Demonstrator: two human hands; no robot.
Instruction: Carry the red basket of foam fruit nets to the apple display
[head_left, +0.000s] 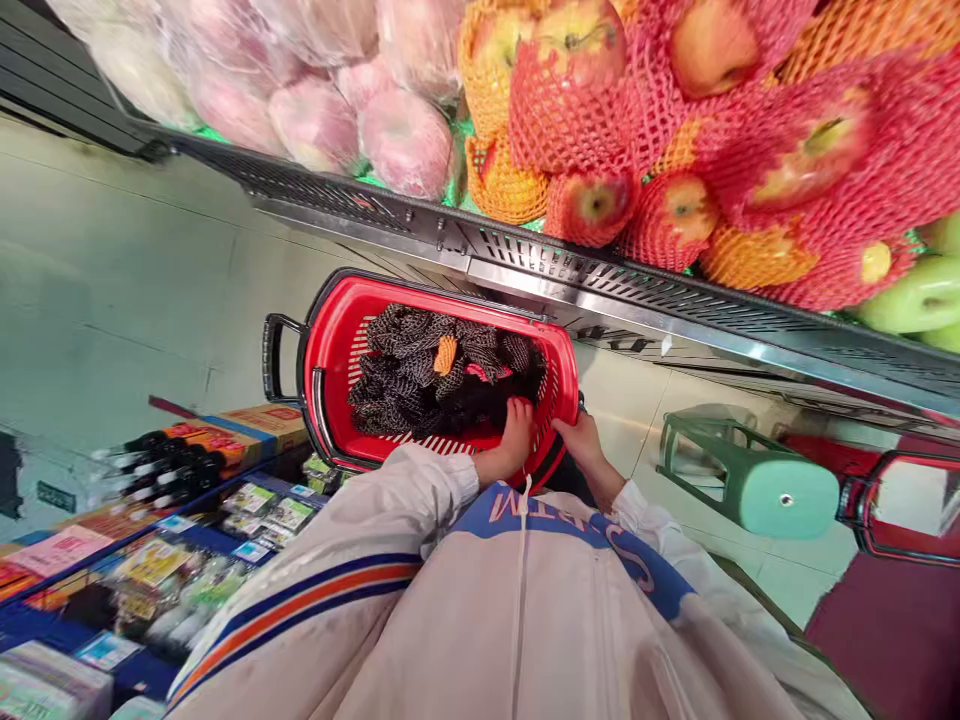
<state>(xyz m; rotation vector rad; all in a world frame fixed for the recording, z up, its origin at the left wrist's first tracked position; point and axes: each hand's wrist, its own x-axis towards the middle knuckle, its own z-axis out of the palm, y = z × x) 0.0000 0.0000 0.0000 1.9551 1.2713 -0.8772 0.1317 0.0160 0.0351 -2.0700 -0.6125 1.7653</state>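
Observation:
A red plastic basket (pixel 330 350) sits below the fruit shelf, filled with several black foam fruit nets (pixel 420 375) and one orange net (pixel 445 354). My left hand (pixel 514 440) is down inside the basket's near end, fingers curled into the black nets. My right hand (pixel 586 448) grips the basket's near rim just to the right of it. Both white sleeves of my jacket (pixel 517 610) run up to the basket.
A metal shelf edge (pixel 525 265) runs across above the basket. On it lie apples in red and orange nets (pixel 592 200), pink wrapped fruit (pixel 405 140) and green apples (pixel 919 295). A green stool (pixel 750 480) lies at the right, a packaged-goods display (pixel 150 540) stands at the left.

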